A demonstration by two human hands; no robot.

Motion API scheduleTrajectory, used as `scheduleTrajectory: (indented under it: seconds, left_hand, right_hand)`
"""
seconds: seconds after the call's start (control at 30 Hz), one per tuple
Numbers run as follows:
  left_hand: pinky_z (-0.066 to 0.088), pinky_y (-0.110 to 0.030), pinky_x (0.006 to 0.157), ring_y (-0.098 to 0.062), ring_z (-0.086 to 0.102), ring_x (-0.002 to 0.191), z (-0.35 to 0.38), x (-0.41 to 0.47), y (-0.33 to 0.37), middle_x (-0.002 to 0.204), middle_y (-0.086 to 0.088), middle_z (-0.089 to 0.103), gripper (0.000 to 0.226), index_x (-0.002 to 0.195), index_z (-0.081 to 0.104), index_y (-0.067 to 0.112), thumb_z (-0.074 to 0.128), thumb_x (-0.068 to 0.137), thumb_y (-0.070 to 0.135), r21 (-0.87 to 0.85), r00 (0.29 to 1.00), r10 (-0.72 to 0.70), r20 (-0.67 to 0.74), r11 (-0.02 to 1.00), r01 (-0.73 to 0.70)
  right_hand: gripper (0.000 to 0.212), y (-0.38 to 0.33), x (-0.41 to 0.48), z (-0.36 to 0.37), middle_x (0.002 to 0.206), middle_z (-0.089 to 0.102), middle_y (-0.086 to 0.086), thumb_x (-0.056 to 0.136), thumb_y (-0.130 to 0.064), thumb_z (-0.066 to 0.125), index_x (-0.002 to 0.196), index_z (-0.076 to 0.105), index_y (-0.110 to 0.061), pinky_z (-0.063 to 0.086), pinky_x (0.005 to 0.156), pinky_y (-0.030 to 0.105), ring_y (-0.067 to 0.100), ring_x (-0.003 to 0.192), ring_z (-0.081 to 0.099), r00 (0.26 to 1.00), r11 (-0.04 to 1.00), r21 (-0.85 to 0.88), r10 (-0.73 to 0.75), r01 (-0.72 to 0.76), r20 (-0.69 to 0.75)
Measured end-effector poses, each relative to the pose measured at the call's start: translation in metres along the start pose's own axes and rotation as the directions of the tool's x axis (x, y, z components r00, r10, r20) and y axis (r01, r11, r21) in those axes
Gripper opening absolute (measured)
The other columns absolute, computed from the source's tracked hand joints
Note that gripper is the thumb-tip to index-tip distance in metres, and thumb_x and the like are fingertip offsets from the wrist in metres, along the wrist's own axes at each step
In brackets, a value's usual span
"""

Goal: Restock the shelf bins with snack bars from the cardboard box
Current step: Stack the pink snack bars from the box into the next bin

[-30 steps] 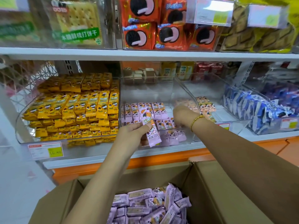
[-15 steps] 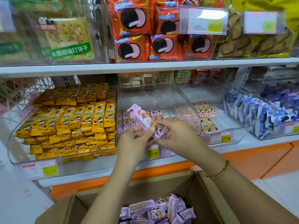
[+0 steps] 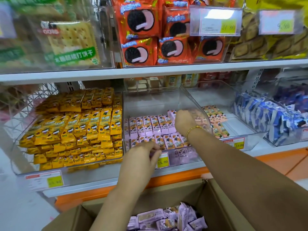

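**Purple bar held in the middle bin**

The right hand [image 3: 185, 122] is reached into the clear middle bin [image 3: 150, 100]. Its fingers [image 3: 180, 114] are curled round a purple snack bar [image 3: 171, 114] at the right end of the back row. The left hand [image 3: 141, 155] is held at the bin's front lip with fingers curled; whether anything is grasped cannot be told. More purple bars [image 3: 160, 219] are heaped in the cardboard box [image 3: 216, 205] below.

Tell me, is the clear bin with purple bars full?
Partly full. Purple bars cover only the front of the clear bin; its back floor shows bare.
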State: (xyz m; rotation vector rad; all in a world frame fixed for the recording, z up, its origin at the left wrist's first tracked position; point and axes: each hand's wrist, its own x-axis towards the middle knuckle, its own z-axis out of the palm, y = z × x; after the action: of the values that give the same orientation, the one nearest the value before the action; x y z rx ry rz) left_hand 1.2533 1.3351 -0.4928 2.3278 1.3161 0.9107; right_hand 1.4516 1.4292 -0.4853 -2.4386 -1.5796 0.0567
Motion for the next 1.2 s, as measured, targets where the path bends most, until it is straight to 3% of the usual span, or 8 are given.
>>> scheduleTrajectory:
  seconds: [0.23,0.4,0.63,0.77,0.93,1.07,1.1,1.2]
  left_hand:
    - [0.041,-0.019,0.086,-0.007,0.057,0.106,-0.002,-0.010,-0.006,0.120,0.012,0.061,0.030,0.122,0.059,0.030,0.056,0.093,0.024,0.082,0.996,0.082,0.036,0.993,-0.085]
    - [0.035,-0.015,0.094,-0.014,0.053,0.116,-0.001,-0.028,-0.021,0.129,0.005,0.057,0.048,0.132,0.052,0.027,0.057,0.088,0.010,0.101,0.989,0.138,0.044,0.985,-0.142]
    - [0.038,-0.014,0.071,-0.004,0.052,0.083,-0.019,-0.047,-0.031,0.089,0.008,0.063,0.021,0.091,0.064,0.020,0.049,0.090,0.036,-0.011,0.980,0.157,-0.120,0.987,-0.159]
    - [0.034,-0.020,0.061,-0.007,0.047,0.067,-0.021,-0.070,-0.049,0.068,0.012,0.051,0.029,0.071,0.052,0.022,0.042,0.089,0.043,0.011,0.993,0.098,-0.068,0.995,-0.098]
    - [0.037,-0.022,0.058,-0.010,0.057,0.064,-0.024,-0.114,-0.087,0.070,0.010,0.060,0.016,0.074,0.058,0.025,0.048,0.084,0.034,0.112,0.990,-0.034,0.140,0.994,0.018]
    - [0.019,-0.021,0.056,-0.016,0.061,0.058,-0.033,-0.158,-0.109,0.065,0.004,0.063,0.009,0.069,0.064,0.021,0.071,0.070,0.015,0.388,0.979,-0.065,0.192,0.922,-0.015]
    - [0.025,-0.024,0.052,-0.015,0.061,0.056,-0.036,-0.169,-0.111,0.064,0.004,0.064,0.005,0.070,0.065,0.021,0.069,0.071,0.019,0.417,0.975,-0.090,0.202,0.909,-0.003]
    - [0.041,-0.024,0.045,-0.011,0.060,0.056,-0.040,-0.202,-0.128,0.063,-0.001,0.065,0.011,0.076,0.066,0.016,0.070,0.066,0.018,0.401,0.964,-0.030,0.266,0.912,-0.082]
  right_hand:
    - [0.017,0.002,-0.002,-0.004,0.096,0.066,0.016,0.096,-0.006,0.047,0.097,0.064,-0.004,0.056,0.078,0.035,0.030,0.099,0.067,0.997,0.999,-0.042,-0.008,0.012,0.083]
    - [0.025,-0.003,-0.006,0.000,0.116,0.063,0.013,0.093,-0.003,0.045,0.110,0.063,0.001,0.052,0.088,0.035,0.028,0.109,0.062,0.990,0.999,0.046,-0.013,0.006,0.144]
    - [0.025,-0.003,-0.076,-0.037,0.072,0.065,0.015,0.091,-0.017,0.056,0.075,0.063,0.000,0.033,0.054,0.025,0.027,0.069,0.059,0.981,0.942,0.285,-0.143,0.174,-0.129]
    - [0.028,0.004,-0.156,-0.031,0.060,0.059,0.003,0.091,-0.031,0.061,0.071,0.058,-0.011,0.039,0.057,0.029,0.018,0.059,0.052,0.928,0.864,0.341,-0.329,0.371,-0.176]
    - [0.026,0.015,-0.197,0.051,0.065,0.058,0.004,0.090,-0.032,0.063,0.075,0.060,-0.011,0.039,0.062,0.031,0.015,0.062,0.048,0.872,0.844,0.399,-0.455,0.359,0.178]
    - [0.016,0.039,-0.207,0.136,0.077,0.061,-0.005,0.087,-0.026,0.065,0.073,0.058,-0.022,0.046,0.076,0.028,0.017,0.082,0.059,0.778,0.898,0.393,-0.389,0.199,0.494]
    - [0.008,0.043,-0.212,0.151,0.088,0.065,-0.001,0.087,-0.026,0.066,0.082,0.062,-0.021,0.048,0.079,0.029,0.019,0.089,0.061,0.763,0.916,0.366,-0.354,0.166,0.541]
    - [0.040,0.050,-0.227,0.185,0.115,0.059,0.006,0.085,-0.028,0.070,0.119,0.056,-0.014,0.045,0.087,0.029,0.019,0.098,0.055,0.710,0.952,0.273,-0.287,0.137,0.644]
